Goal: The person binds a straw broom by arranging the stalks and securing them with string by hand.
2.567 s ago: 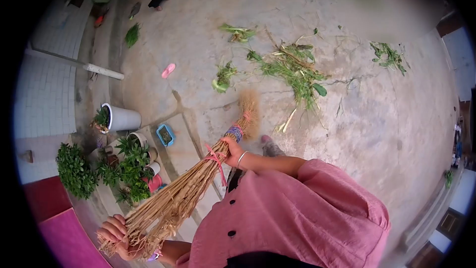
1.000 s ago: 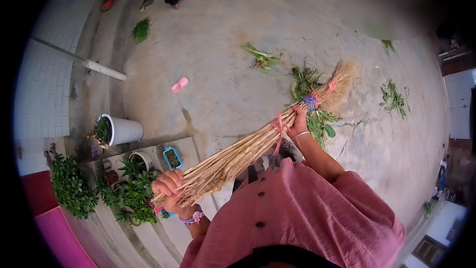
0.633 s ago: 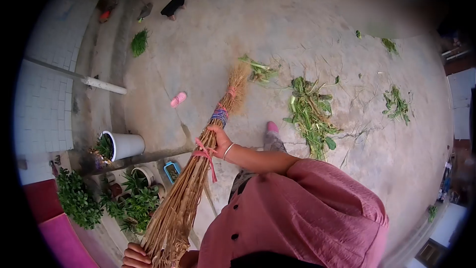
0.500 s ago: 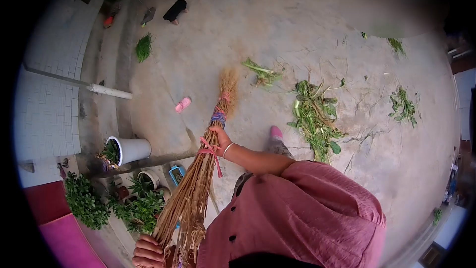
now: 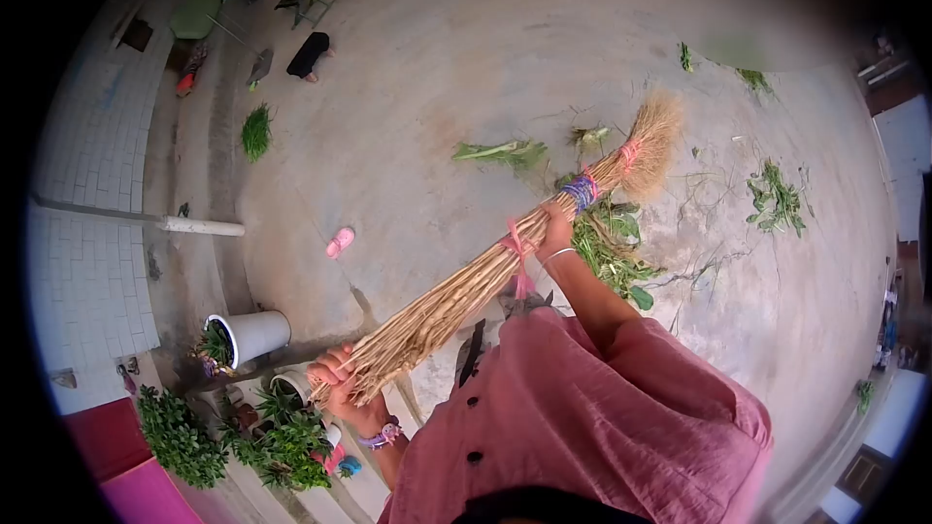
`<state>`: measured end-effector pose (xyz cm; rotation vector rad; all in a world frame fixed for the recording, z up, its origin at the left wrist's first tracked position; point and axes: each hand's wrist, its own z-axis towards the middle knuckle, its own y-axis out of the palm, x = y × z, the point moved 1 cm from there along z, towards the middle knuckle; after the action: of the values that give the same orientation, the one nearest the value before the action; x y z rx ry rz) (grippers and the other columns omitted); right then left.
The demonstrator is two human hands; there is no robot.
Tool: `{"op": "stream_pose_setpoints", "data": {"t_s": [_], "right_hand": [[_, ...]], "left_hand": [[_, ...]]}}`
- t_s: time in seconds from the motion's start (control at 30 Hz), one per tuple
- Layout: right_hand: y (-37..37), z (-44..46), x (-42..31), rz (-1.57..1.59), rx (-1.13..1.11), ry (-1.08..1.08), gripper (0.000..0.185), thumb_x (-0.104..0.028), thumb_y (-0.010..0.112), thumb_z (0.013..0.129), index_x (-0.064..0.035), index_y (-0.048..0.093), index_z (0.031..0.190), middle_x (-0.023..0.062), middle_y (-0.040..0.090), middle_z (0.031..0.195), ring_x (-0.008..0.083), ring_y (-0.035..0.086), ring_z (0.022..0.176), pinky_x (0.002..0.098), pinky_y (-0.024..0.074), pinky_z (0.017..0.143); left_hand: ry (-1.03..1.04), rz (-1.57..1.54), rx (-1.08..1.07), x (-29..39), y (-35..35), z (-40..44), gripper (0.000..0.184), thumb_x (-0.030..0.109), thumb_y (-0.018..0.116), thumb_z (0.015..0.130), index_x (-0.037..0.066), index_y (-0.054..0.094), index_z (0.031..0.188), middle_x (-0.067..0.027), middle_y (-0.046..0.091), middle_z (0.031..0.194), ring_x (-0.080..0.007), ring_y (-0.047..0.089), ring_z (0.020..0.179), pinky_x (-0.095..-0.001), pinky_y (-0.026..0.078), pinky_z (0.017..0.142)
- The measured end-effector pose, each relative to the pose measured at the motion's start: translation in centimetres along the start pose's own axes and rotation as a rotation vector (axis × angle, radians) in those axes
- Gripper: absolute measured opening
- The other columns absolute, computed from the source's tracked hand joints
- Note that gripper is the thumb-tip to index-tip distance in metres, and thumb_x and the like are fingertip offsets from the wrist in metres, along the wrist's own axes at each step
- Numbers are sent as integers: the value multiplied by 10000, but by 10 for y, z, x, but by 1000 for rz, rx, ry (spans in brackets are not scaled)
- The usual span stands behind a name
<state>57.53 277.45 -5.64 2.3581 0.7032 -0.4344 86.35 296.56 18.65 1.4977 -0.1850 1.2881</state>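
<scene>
A long straw broom (image 5: 456,296) lies diagonally across the view in both my hands, its bristle head up and to the right. My right hand (image 5: 555,231), with a white bangle at the wrist, is closed around the stalks just below the blue-purple binding. At the thick lower end my left hand (image 5: 342,383), wearing a purple band, is wrapped round the stalk ends. Pink ties circle the broom near the head and mid-length. Partly hidden behind the broom and my right forearm is a heap of leafy green cuttings (image 5: 612,252). Another green bunch (image 5: 500,152) lies left of the broom head.
More greens (image 5: 780,199) are scattered at right, with a grass clump (image 5: 256,132) at left. A pink shoe (image 5: 340,243) lies on the concrete. A white planter (image 5: 257,332) and leafy potted plants (image 5: 180,437) line the lower left. A pale pipe (image 5: 202,226) juts from the left wall.
The broom has swung from near-upright to a diagonal, its head moving right, over the greens. My right hand moved right and up; my left hand rose and shows more fully.
</scene>
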Motion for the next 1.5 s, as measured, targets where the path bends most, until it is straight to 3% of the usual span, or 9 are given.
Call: {"op": "stream_pose_setpoints", "data": {"t_s": [0.33, 0.47, 0.5, 0.63, 0.73, 1.03, 1.1, 1.17, 1.5], "right_hand": [[108, -79, 126, 142, -331, 714, 251, -253, 557, 709, -59, 501, 857, 135, 573, 794, 302, 587, 745, 467, 492, 709], [126, -80, 138, 105, -349, 857, 245, -280, 565, 691, -71, 534, 816, 115, 583, 764, 270, 586, 715, 455, 491, 674], [123, -63, 138, 69, -366, 853, 246, -287, 569, 684, -72, 540, 801, 113, 582, 749, 275, 581, 685, 458, 492, 657], [91, 2, 78, 41, -308, 701, 244, -299, 579, 670, -78, 560, 770, 101, 580, 702, 298, 556, 596, 483, 489, 584], [50, 45, -2, 73, -346, 487, 309, -279, 544, 695, -55, 449, 886, 123, 562, 819, 327, 541, 686, 574, 462, 621], [41, 95, -74, 117, -166, 192, 262, -274, 502, 738, -54, 465, 877, 155, 549, 780, 336, 582, 735, 594, 469, 664], [62, 82, -59, 156, -244, 279, 266, -275, 510, 736, -51, 474, 875, 162, 556, 760, 334, 583, 715, 586, 469, 669], [95, 61, -36, 193, -313, 411, 258, -268, 521, 731, -51, 484, 866, 158, 561, 759, 326, 586, 708, 563, 472, 686], [256, 47, 102, 50, -360, 845, 252, -245, 552, 719, -64, 485, 880, 121, 575, 796, 291, 603, 791, 514, 489, 717]], "left_hand": [[295, 630, -344, 147, 28, -16, 251, 191, 542, 803, 141, 347, 653, 9, 376, 647, -118, 399, 650, -283, 363, 707], [252, 613, -907, 123, 77, 5, 280, 252, 583, 811, 149, 374, 657, 65, 439, 605, -81, 456, 602, -262, 382, 666], [287, 932, -611, 110, 90, -15, 277, 253, 632, 774, 142, 398, 676, 50, 438, 589, -95, 444, 578, -283, 382, 646], [281, 682, -298, 22, 110, 3, 288, 141, 492, 814, 89, 350, 568, -57, 412, 477, -165, 425, 477, -329, 397, 565], [129, 288, -435, -22, 121, 21, 277, 90, 665, 718, 100, 413, 606, -39, 511, 544, -193, 504, 562, -381, 420, 658], [25, 123, -218, -68, 99, 34, 237, -27, 517, 568, 116, 359, 672, -4, 377, 610, -151, 403, 650, -370, 324, 862], [104, 170, -295, -51, 104, 38, 243, -3, 548, 585, 118, 367, 693, -4, 397, 637, -149, 408, 650, -353, 327, 853], [239, 347, -308, -24, 131, 47, 295, 112, 606, 760, 131, 347, 619, 12, 412, 564, -138, 426, 567, -337, 380, 682], [379, 574, -702, 21, 104, 135, 104, 174, 452, 846, 80, 490, 866, -67, 515, 833, -221, 524, 782, -402, 446, 769]]}}
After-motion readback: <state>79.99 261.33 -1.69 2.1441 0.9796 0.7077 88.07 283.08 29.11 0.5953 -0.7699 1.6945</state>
